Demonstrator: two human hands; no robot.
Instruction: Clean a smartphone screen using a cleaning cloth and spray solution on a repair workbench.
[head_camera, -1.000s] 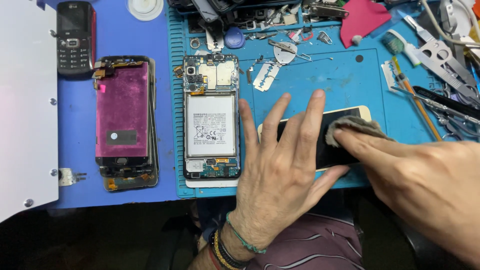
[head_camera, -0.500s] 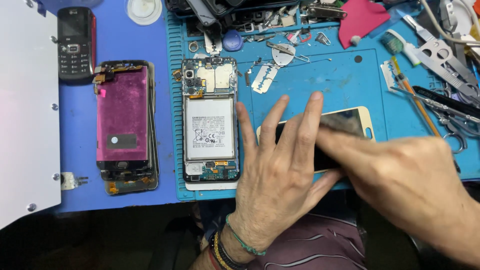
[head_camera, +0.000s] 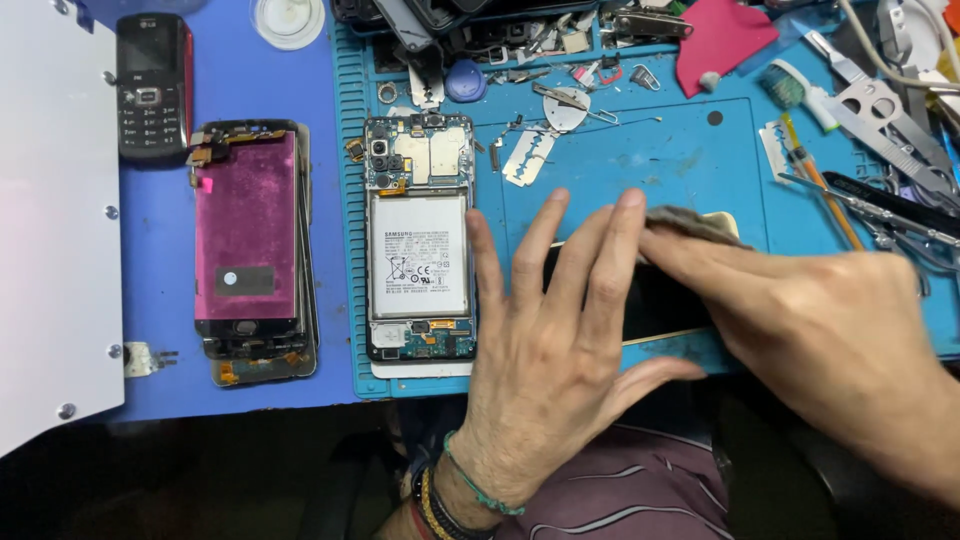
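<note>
On blue mat (head_camera: 640, 160), right of opened phone (head_camera: 420, 235): left hand (head_camera: 545, 365) spread flat, pinning dark screen panel (head_camera: 665, 300); right hand (head_camera: 800, 310) pinching grey cloth (head_camera: 690, 225). Best wiped lightly, panel held still, clear of razor blade (head_camera: 527, 160).

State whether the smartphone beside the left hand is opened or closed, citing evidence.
Opened. The smartphone, left of the left hand, has no back cover: its battery and circuit boards show.
</note>
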